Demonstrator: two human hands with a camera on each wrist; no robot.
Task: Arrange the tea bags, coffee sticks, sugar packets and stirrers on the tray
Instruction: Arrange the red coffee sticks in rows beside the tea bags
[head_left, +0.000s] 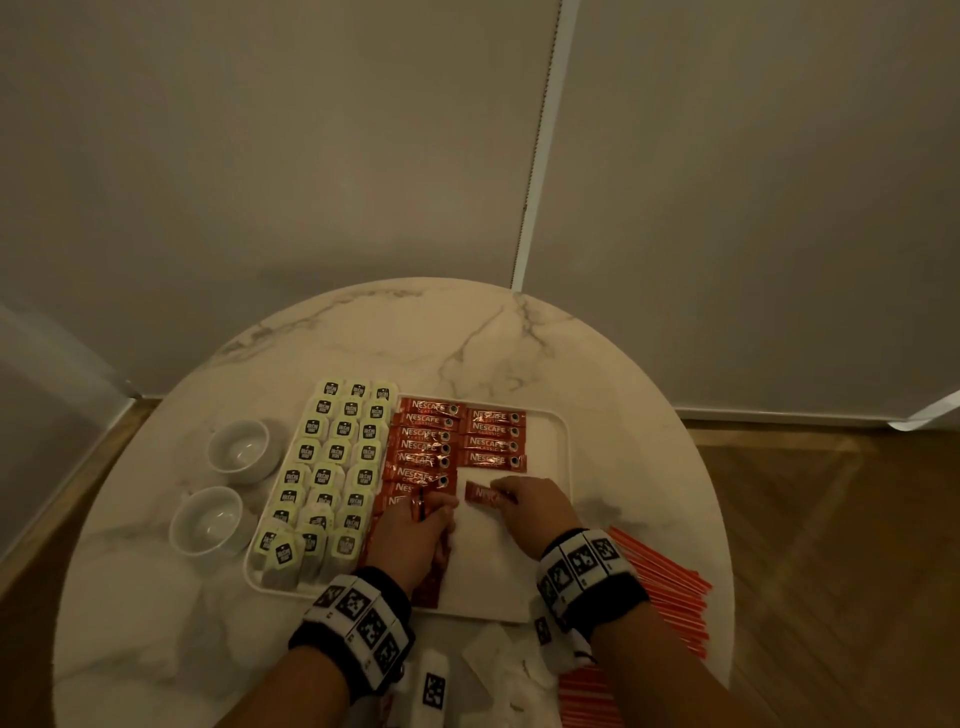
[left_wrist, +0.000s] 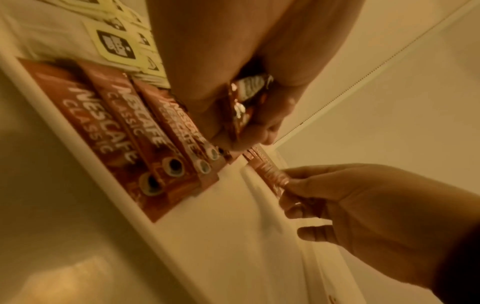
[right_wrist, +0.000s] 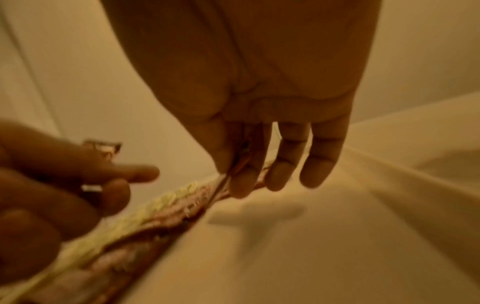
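A white tray (head_left: 556, 441) on the round marble table holds rows of yellow-green tea bags (head_left: 337, 457) on its left part and two columns of red coffee sticks (head_left: 431, 441) in the middle. My left hand (head_left: 415, 525) grips a bunch of coffee sticks (left_wrist: 239, 107) over the lower end of the left column. My right hand (head_left: 530, 509) pinches one coffee stick (head_left: 480, 492) by its right end, just below the shorter right column (head_left: 493, 439). In the right wrist view the thumb and forefinger (right_wrist: 241, 181) hold that stick edge-on.
Two white cups (head_left: 239, 449) (head_left: 208, 519) stand left of the tray. Orange stirrers (head_left: 670, 587) lie in a heap at the table's right front. White packets (head_left: 498, 660) lie near the front edge. A wall stands right behind the table.
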